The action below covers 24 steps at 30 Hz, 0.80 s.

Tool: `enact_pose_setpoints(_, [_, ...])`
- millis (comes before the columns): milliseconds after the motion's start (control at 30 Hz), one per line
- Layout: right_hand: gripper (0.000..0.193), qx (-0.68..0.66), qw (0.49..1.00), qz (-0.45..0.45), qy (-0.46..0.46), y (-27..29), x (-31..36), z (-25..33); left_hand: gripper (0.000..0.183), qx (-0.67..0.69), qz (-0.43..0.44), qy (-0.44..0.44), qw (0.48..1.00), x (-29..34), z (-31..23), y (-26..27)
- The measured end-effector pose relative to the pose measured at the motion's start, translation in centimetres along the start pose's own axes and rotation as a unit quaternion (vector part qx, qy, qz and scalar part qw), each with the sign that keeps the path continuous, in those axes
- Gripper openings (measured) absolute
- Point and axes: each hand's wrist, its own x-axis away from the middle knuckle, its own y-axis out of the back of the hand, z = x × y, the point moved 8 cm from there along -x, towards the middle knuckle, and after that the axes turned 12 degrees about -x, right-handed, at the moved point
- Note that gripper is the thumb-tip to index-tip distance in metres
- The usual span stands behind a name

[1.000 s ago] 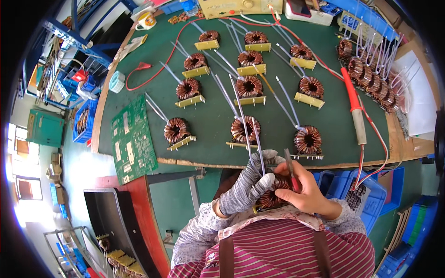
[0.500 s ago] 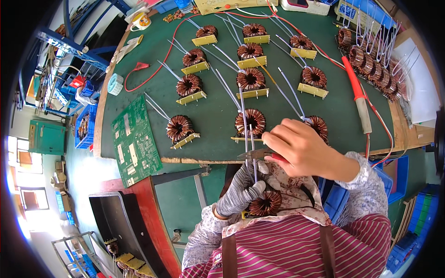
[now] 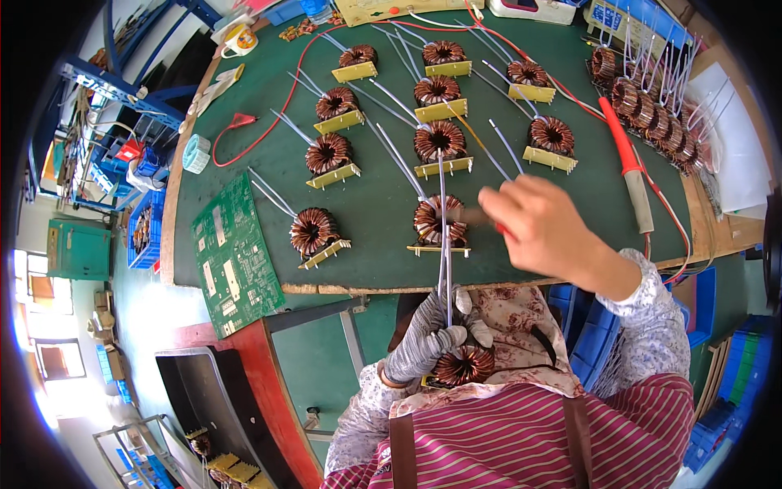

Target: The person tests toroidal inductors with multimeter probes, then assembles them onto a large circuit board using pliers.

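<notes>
In my grey-gloved left hand [image 3: 425,338], near my lap, is a toroidal coil [image 3: 464,365] of copper wire on a yellow board. Its long sleeved leads [image 3: 445,244] rise between my fingers, pointing at the table. My bare right hand [image 3: 538,220] is closed round a red-handled tool [image 3: 505,231], up and to the right of the leads. The tool's dark jaws are smeared by motion, so their exact kind is unclear. Just behind the leads stands another toroidal coil [image 3: 430,222] at the table's near edge. My right hand hides the coil that stood beneath it.
Several board-mounted coils [image 3: 330,151] stand in rows on the green table [image 3: 269,196]. A green circuit board [image 3: 232,257] overhangs the left front edge. At right lie a red probe [image 3: 626,155] with cable and a cluster of bare coils [image 3: 643,110]. A black bin [image 3: 208,383] sits lower left.
My right hand has moved up and to the right with the tool, whose jaws were across the leads before. My left hand keeps its hold on the coil, the leads now standing closer together.
</notes>
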Motion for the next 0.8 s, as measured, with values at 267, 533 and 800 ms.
enact_pose_setpoints(267, [0.019, -0.019, 0.999, 0.021, 0.022, -0.9, 0.4, 0.5, 0.034, 0.05, 0.004, -0.016, 0.999, -0.5, -0.4, -0.9])
enact_pose_setpoints(533, [0.017, -0.024, 0.999, 0.035, 0.021, -1.2, 0.9, 0.5, 0.033, 0.069, 0.044, -0.003, 0.997, -0.7, 0.0, -1.1])
enact_pose_setpoints(800, [0.016, -0.007, 0.995, -0.018, 0.096, -0.2, 1.8, 2.2, 0.034, 0.048, 0.037, 0.001, 0.998, -0.6, 0.3, -1.0])
